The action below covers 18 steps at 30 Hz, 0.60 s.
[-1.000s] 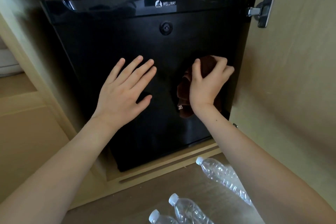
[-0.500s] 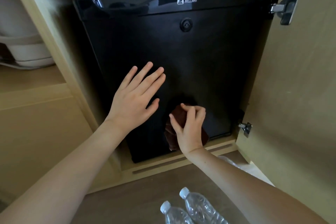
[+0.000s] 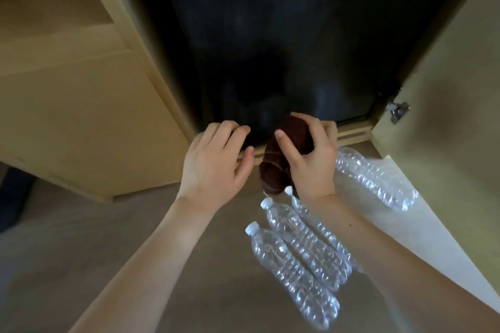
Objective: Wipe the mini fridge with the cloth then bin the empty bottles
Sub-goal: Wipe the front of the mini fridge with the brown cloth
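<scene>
Wood floor [image 3: 121, 251] lies below. Right hand [image 3: 311, 162] squeezes the brown cloth [image 3: 273, 173]. Left hand [image 3: 213, 167] holds nothing, fingers loosely bent. Both have dropped from the fridge [image 3: 297, 35] door to its bottom edge. Wiping looks done; bottles [image 3: 305, 249] wait just below.

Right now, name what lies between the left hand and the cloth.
Head view: nothing. A narrow bare gap separates the left hand and the cloth, with the mini fridge and cabinet sill behind.
</scene>
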Motion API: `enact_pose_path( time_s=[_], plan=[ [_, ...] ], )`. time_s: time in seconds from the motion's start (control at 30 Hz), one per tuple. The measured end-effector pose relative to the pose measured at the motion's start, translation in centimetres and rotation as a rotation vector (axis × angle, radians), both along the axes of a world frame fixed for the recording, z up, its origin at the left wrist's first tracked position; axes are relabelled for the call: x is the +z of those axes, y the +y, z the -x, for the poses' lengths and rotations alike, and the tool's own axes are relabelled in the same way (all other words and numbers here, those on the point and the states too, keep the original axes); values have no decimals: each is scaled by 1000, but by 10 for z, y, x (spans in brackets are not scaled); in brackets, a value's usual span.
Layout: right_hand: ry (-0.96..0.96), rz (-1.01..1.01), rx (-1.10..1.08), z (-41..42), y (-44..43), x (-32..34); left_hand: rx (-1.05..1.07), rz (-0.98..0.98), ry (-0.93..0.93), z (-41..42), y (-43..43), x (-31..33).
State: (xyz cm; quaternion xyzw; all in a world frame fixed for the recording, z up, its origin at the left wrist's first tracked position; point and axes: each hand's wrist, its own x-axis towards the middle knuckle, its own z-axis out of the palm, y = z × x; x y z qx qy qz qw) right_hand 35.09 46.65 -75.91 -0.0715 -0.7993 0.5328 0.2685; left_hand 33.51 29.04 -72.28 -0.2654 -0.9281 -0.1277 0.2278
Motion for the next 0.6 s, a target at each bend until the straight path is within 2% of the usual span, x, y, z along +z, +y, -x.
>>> enact_pose_path(
  time_s=[0.13, 0.23, 0.43, 0.6],
  plan=[
    [-173, -14, 87, -52, -6, 43, 69, 28, -200, -59, -22, 33],
    [-257, 2, 129, -84, -9, 106, 93, 31, -286, -95, -28, 97],
    [-355, -109, 223, -148, -12, 294, 112, -51, -402, -154, -24, 295],
    [-373, -174, 216, -185, -17, 488, 90, -59, -447, -193, -30, 480]
  ],
)
